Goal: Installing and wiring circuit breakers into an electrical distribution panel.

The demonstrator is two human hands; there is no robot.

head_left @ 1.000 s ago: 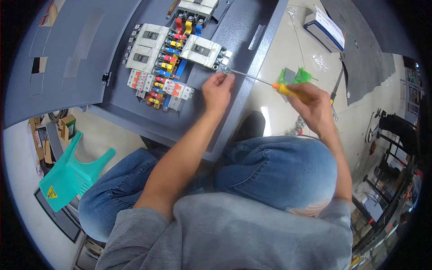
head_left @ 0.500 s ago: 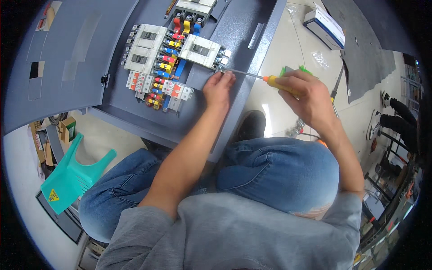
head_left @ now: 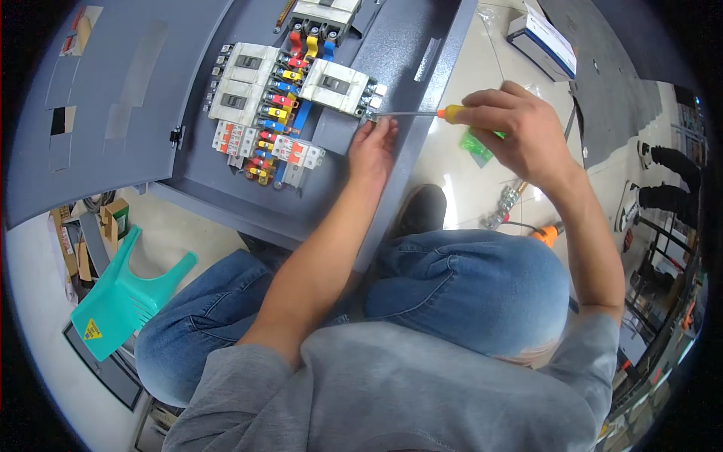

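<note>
My right hand [head_left: 523,132] is wrapped round the yellow handle of a screwdriver [head_left: 453,114]. The metal shaft runs left, nearly level, to a terminal on the right end of a white circuit breaker [head_left: 336,86]. Just below that tip, my left hand [head_left: 373,151] has its fingers bunched together close to the terminal; whatever lies between the fingertips is hidden. Left of this breaker stands a column of red, yellow and blue busbar pieces [head_left: 282,100]. More white breakers [head_left: 244,81] flank the column, and small breakers with orange-red levers [head_left: 295,154] sit lower down.
The grey metal cabinet [head_left: 354,139] lies in front of me, its door [head_left: 113,105] swung out left. On the floor are a turquoise plastic stool [head_left: 124,294], a white box [head_left: 542,47], a green packet [head_left: 477,145] and an orange tool [head_left: 548,233]. Another person's legs [head_left: 670,177] show far right.
My right hand has turned and moved slightly right and up, covering more of the handle. The screwdriver shaft lies more level. My left hand has shifted slightly right.
</note>
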